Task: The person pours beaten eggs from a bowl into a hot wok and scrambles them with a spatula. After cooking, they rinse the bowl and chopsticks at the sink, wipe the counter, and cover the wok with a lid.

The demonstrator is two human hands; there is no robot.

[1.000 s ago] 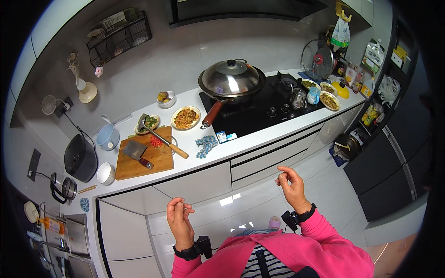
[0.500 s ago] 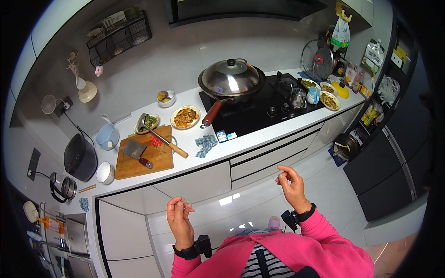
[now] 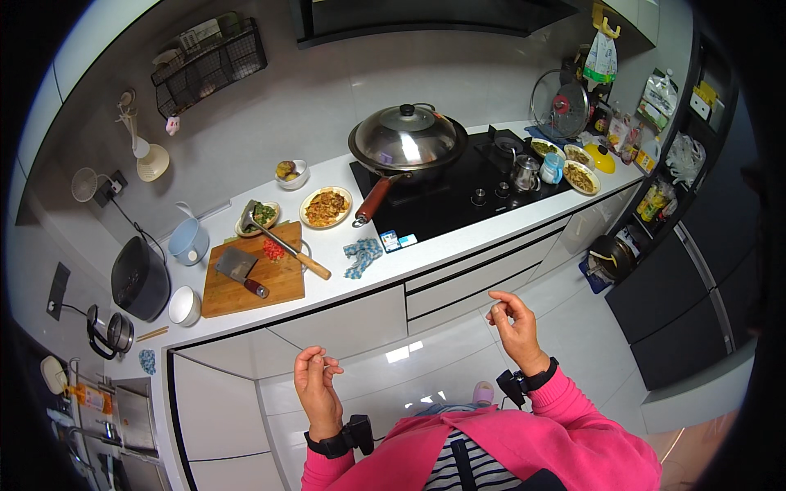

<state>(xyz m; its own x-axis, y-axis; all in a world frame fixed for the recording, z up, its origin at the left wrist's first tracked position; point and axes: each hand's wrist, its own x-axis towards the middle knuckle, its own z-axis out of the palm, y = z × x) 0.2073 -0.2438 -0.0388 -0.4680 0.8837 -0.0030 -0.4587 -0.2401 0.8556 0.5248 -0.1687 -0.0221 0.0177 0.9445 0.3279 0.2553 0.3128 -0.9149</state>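
Note:
My left hand (image 3: 318, 391) hangs in the air in front of the counter, its fingers loosely bent and apart, with nothing in it. To the right, my right hand (image 3: 515, 331) is also raised over the floor, half curled and holding nothing. Neither touches the counter. Closest to my left hand is a wooden cutting board (image 3: 282, 303), bearing a cleaver (image 3: 235, 263) and a small heap of chopped red pieces (image 3: 273, 250). A wooden-handled spatula (image 3: 288, 245) rests across the board and a dish of chopped greens (image 3: 263, 215). Behind my hands, a lidded wok (image 3: 405, 147) sits on the black cooktop (image 3: 442, 214).
Near the wok stand a plate of cooked food (image 3: 326, 208), a bowl (image 3: 292, 174) and a blue checked cloth (image 3: 362, 258). Several filled dishes, a metal pot (image 3: 525, 173) and a blue jar (image 3: 552, 168) are at the right. A white bowl (image 3: 185, 306) sits left, beyond it a sink (image 3: 135, 417).
The view has shifted very slightly. Both hands keep the same pose, and nothing on the counter has moved.

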